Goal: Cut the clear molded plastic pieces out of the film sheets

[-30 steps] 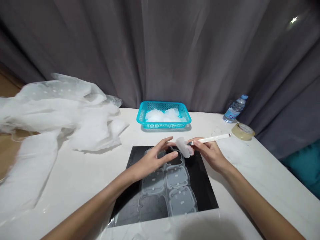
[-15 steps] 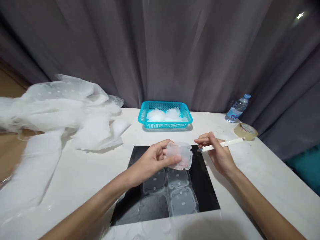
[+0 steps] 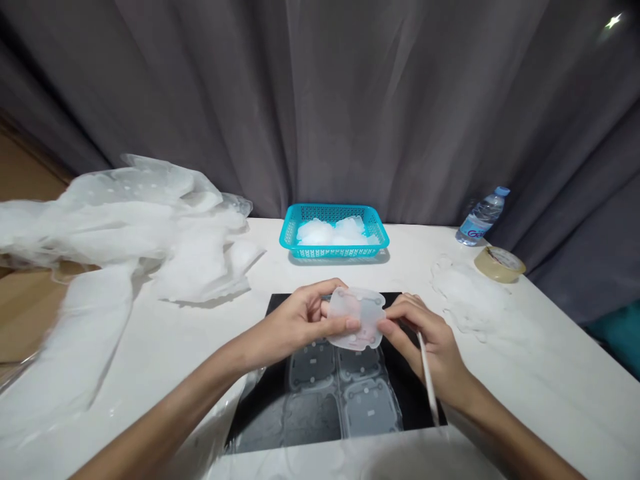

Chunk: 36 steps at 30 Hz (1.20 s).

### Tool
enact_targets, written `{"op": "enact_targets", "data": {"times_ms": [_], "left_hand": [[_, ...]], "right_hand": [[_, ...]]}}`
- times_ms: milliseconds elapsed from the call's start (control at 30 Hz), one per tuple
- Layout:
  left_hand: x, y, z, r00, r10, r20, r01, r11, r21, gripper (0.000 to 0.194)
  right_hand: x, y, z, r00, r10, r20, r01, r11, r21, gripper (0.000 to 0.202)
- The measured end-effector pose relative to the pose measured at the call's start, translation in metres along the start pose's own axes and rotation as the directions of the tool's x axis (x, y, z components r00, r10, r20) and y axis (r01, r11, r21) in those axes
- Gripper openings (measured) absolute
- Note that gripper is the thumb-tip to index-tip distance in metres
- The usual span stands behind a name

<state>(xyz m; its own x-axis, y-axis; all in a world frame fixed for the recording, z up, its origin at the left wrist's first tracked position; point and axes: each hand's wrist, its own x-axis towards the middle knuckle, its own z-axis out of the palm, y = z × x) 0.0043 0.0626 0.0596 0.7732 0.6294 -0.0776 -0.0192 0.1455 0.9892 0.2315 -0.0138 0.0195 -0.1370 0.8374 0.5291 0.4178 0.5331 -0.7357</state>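
My left hand [image 3: 320, 319] grips a translucent, rounded-square plastic piece [image 3: 356, 319] with notched edges, thumb on its face and fingers behind. At the piece's right edge, my right hand [image 3: 425, 337] pinches with thumb and index finger. A slim white pen-like tool [image 3: 427, 380] is tucked in that same hand, pointing down toward me; its tip is hidden. Below both hands lies a black board [image 3: 260, 400] carrying a clear plastic sheet with several rounded-square outlines [image 3: 371, 408] like the held piece.
A turquoise basket [image 3: 334, 251] with translucent white pieces [image 3: 333, 232] stands at the back. White wrapping material [image 3: 190, 260] is heaped on the left. Toward the right are a water bottle [image 3: 483, 217], a tape roll [image 3: 499, 265] and thin clear plastic scraps [image 3: 467, 297]. A grey curtain [image 3: 340, 107] hangs behind.
My right hand has moved left to the plastic piece and pinches its edge. The white tool has swung from pointing left to pointing down. The piece has tilted slightly.
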Motion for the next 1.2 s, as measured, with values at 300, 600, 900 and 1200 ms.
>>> {"op": "enact_targets", "data": {"times_ms": [300,600,900,1200], "left_hand": [[-0.007,0.01,-0.001,0.998,-0.057,0.027,0.059,0.996,-0.07,0.028],[-0.007,0.002,-0.01,0.998,-0.061,0.021,0.062,0.998,-0.031,0.033],[-0.013,-0.015,-0.014,0.996,-0.072,-0.048,0.074,0.996,0.04,0.038],[-0.019,-0.028,-0.018,0.964,0.141,-0.225,-0.029,0.898,0.44,0.028]], "right_hand": [[-0.001,-0.007,-0.001,0.988,0.154,-0.033,-0.147,0.977,0.152,0.016],[-0.002,0.006,0.004,0.965,0.259,0.038,-0.261,0.934,0.243,0.024],[-0.009,0.023,0.012,0.949,0.292,0.114,-0.309,0.934,0.177,0.025],[0.003,0.04,0.017,0.956,-0.286,0.058,0.288,0.893,-0.347,0.009]]}}
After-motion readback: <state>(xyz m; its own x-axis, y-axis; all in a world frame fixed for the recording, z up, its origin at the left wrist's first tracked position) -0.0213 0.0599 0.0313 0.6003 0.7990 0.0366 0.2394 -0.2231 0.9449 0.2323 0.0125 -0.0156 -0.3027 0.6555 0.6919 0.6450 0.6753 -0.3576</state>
